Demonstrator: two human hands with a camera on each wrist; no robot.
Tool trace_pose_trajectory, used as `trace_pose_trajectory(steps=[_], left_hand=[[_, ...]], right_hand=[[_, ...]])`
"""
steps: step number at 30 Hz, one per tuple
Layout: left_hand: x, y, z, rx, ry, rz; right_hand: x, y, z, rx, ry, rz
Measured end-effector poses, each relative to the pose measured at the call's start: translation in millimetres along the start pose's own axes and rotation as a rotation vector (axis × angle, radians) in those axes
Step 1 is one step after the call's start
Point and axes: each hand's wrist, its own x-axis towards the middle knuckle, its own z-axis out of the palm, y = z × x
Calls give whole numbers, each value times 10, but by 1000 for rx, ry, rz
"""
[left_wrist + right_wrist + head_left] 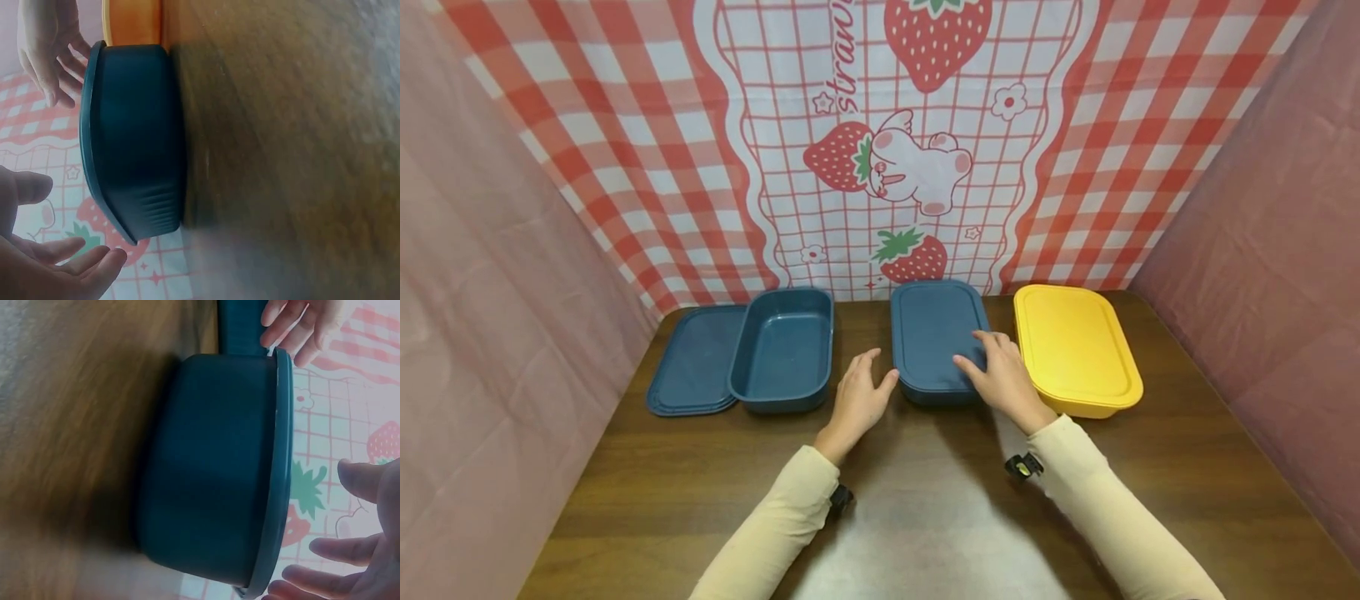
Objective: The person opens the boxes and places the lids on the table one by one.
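Note:
A blue lidded box (936, 337) stands at the middle back of the table between both hands. Just left of its near corner hovers the left hand (859, 400), thumb and fingers spread and holding nothing. The right hand (1006, 379) is over the box's right edge, its fingers loosely bent and apart. In the right wrist view, that hand's fingers (340, 550) appear beside the lid rim (282, 456); whether any fingertip touches it I cannot tell. The left wrist view shows the left fingers (94, 269) clear of the box's side (134, 137).
Left of the middle box stands an uncovered blue box (782, 350) with nothing in it. A loose blue lid (696, 358) lies against its left side. On the right is a yellow lidded box (1075, 346), near the right wrist. A strawberry-print cloth (917, 167) hangs behind.

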Motion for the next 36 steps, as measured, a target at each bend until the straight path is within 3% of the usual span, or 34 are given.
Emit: trace_pose_trajectory(steps=[10, 21, 36], left_hand=[[6, -15, 62, -21, -65, -41], [45, -9, 122, -80, -113, -81], [98, -25, 232, -139, -134, -127]], right_hand=[[-36, 84, 20, 24, -12, 88], [-3, 252, 81, 147, -88, 205], [8, 382, 172, 305, -141, 295]])
